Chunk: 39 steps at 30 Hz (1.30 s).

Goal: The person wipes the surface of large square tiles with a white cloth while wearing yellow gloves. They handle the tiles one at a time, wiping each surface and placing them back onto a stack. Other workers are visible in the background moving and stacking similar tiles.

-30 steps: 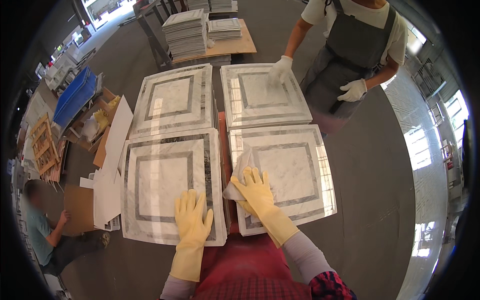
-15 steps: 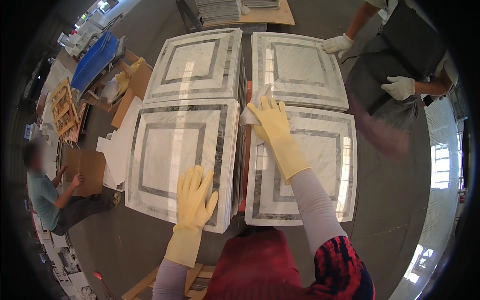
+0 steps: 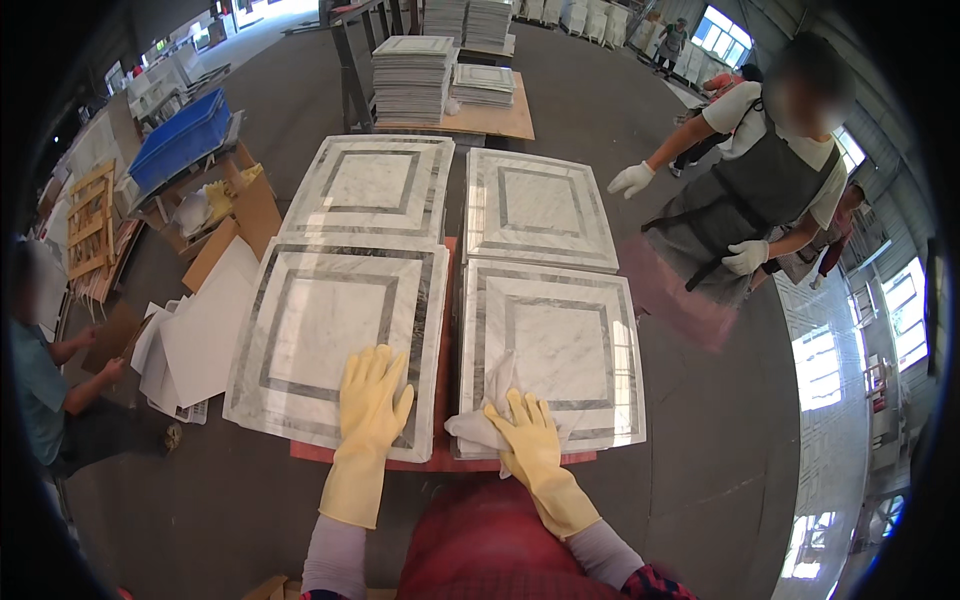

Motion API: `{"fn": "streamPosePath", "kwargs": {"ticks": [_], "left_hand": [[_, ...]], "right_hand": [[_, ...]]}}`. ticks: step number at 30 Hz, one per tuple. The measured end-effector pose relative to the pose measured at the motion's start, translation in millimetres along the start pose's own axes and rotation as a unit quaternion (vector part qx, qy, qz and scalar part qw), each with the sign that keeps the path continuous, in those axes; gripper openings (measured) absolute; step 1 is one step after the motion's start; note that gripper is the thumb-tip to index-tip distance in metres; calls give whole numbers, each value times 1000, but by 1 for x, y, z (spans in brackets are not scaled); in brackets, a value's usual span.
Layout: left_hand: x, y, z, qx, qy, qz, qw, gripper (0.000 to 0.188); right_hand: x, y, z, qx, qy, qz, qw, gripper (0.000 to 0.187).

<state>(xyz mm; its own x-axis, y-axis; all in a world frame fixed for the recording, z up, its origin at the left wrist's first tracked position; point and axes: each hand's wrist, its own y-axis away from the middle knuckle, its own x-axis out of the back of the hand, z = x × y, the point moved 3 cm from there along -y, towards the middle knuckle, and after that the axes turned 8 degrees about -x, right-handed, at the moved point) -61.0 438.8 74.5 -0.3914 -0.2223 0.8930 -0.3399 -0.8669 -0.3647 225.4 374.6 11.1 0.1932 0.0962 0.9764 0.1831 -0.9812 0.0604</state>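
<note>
Four square stacks of polished marble tiles, white with grey inlaid frames, stand close together before me. On the near left tile (image 3: 325, 290) my left hand (image 3: 372, 400), in a yellow rubber glove, lies flat with fingers stretched and holds nothing. My right hand (image 3: 527, 430), gloved alike, presses a crumpled white cloth (image 3: 476, 430) onto the lower left part of the near right tile (image 3: 560, 330). Part of the cloth is hidden beneath that hand. Behind lie the far left tile (image 3: 370, 180) and the far right tile (image 3: 545, 200).
A red base (image 3: 310, 452) shows under the stacks. At right a co-worker in a dark apron (image 3: 740, 200) stands with white gloves on. Another person (image 3: 45, 390) sits at left near cardboard and a blue bin (image 3: 180, 140). More tile stacks (image 3: 412, 80) stand on a pallet beyond.
My right hand has drawn the cloth from the near right tile's far left corner toward me. The co-worker's hand has left the far right tile. My view has tilted up.
</note>
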Motion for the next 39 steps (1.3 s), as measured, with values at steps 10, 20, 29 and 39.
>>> {"fn": "streamPosePath", "kwargs": {"ticks": [10,20,29,39], "left_hand": [[3,8,58,128,272,98,949,37],[-72,-183,183,106,304,-289,902,58],[-112,-189,141,219,173,-155,948,53],[-140,30,129,423,116,-23,899,66]], "right_hand": [[18,42,170,-243,-2,66,968,75],[51,-88,251,-225,10,102,969,65],[50,-212,316,-156,4,101,983,64],[53,-174,287,-68,7,104,992,74]]}}
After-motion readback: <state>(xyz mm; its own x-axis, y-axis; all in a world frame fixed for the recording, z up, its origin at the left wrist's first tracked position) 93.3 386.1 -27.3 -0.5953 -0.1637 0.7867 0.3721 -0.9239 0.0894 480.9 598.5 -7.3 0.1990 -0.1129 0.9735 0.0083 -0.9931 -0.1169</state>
